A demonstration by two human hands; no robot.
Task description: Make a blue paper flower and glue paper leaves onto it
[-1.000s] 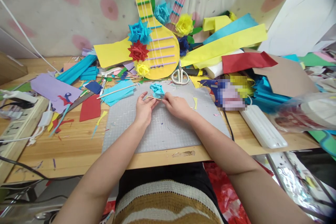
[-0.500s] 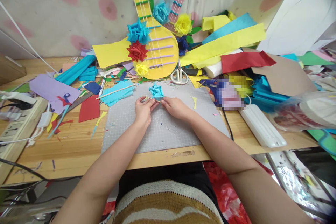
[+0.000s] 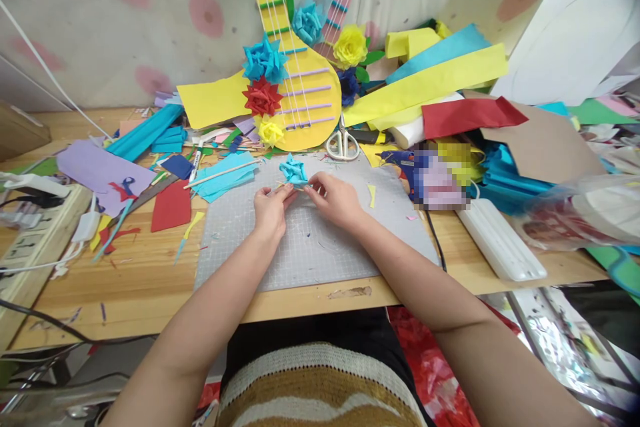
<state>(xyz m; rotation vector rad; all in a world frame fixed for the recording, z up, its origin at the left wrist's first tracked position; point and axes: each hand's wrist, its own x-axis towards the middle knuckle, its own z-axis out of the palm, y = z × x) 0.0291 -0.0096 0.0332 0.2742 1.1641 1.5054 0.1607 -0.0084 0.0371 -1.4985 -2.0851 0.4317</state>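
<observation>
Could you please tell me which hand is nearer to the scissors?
The right hand: it is in front of the scissors, on the person's side, without touching them. The left hand is farther away, in front and to their left.

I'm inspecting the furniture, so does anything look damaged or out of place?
A ragged brown patch marks the front edge of the desk, near the gray mat. Perhaps peeled, it stands out against paler surroundings.
</observation>
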